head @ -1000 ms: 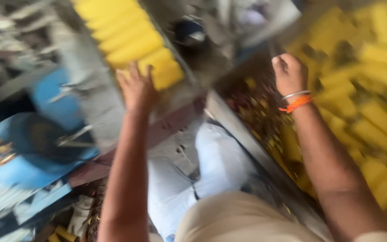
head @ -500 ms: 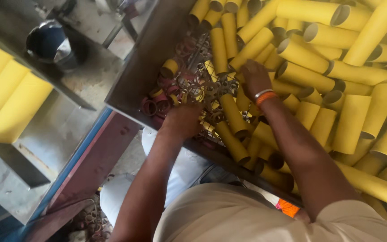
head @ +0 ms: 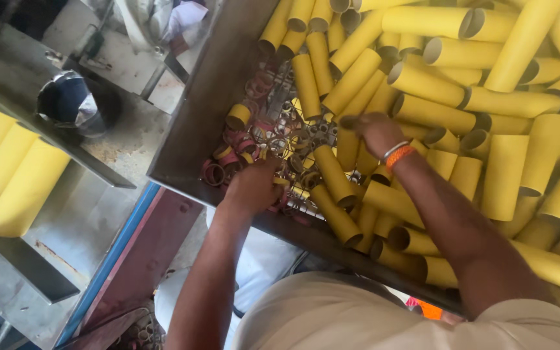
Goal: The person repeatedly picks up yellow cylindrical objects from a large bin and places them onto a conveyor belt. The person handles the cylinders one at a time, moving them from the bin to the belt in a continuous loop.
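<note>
1. Head view: left hand (head: pixel 254 185) reaches into the metal bin (head: pixel 196 123), fingers curled down on the small rings (head: pixel 241 146); whether it grips one cannot be told
2. Right hand (head: pixel 374 133) rests palm-down on the yellow tubes (head: pixel 435 110), fingers bent over a tube (head: pixel 348 146); a firm grasp cannot be told
3. An orange band (head: pixel 400 155) circles the right wrist
4. Rings lie under and just beyond the left fingers; tubes pile beyond and to the right of the right hand
5. Well left of the left hand, outside the bin, more yellow rolls (head: pixel 8 175) lie on a shelf
</note>
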